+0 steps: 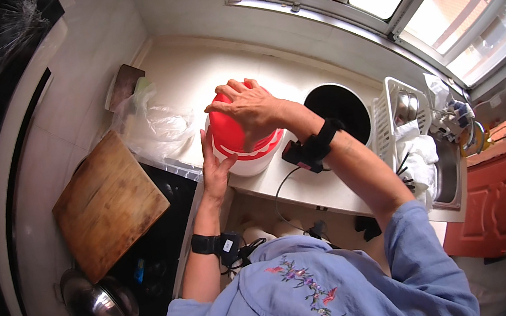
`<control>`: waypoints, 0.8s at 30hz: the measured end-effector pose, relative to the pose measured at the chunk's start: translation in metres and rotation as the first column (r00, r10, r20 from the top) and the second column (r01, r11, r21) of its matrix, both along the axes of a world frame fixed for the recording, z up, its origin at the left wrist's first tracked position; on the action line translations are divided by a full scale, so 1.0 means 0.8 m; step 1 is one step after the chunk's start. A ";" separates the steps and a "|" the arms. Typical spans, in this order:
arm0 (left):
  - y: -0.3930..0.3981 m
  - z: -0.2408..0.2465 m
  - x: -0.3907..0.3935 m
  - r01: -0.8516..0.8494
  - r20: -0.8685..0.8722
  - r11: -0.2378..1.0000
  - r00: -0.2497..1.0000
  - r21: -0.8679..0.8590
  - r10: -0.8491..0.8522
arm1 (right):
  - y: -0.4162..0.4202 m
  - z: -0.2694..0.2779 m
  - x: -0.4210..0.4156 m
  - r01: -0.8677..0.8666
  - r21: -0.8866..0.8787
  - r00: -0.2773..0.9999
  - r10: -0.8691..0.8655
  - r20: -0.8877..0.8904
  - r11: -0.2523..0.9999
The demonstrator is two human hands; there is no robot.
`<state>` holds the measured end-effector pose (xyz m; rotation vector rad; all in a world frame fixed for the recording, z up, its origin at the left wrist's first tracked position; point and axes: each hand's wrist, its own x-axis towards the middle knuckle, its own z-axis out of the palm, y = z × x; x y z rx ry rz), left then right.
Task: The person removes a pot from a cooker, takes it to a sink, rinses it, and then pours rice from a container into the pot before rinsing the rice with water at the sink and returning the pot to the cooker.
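A white plastic bucket with a red lid stands near the front edge of the pale countertop. From above, my right hand lies spread across the lid, its fingers reaching over the far rim. My left hand rests against the bucket's left side, thumb and fingers apart, steadying it. To the bucket's left lies a crumpled clear plastic bag. A round vessel with a dark inside stands to its right, partly behind my right forearm.
A wooden cutting board leans over the black cooktop at left, near a metal pan lid. At right are a white dish rack, white plastic bags and a sink. Cables hang from my wrist straps.
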<state>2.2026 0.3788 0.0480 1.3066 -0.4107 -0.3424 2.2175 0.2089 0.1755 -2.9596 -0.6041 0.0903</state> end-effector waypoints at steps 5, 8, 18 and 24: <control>0.002 0.008 -0.001 0.012 0.000 1.000 1.000 -0.015 -0.012 | 0.001 0.008 0.006 -0.068 -0.039 0.996 0.065 -0.067 0.997; 0.003 0.006 0.000 0.011 -0.014 1.000 1.000 -0.024 -0.011 | 0.006 0.014 0.005 -0.136 -0.098 0.986 0.125 -0.111 0.986; 0.004 0.000 0.001 0.021 -0.056 0.996 0.998 -0.083 -0.026 | 0.026 0.001 0.006 0.300 -0.125 0.952 -0.304 -0.020 0.946; 0.007 -0.006 0.005 -0.001 0.010 1.000 1.000 -0.024 0.001 | 0.024 0.028 0.016 -0.138 -0.131 0.972 0.109 -0.207 0.982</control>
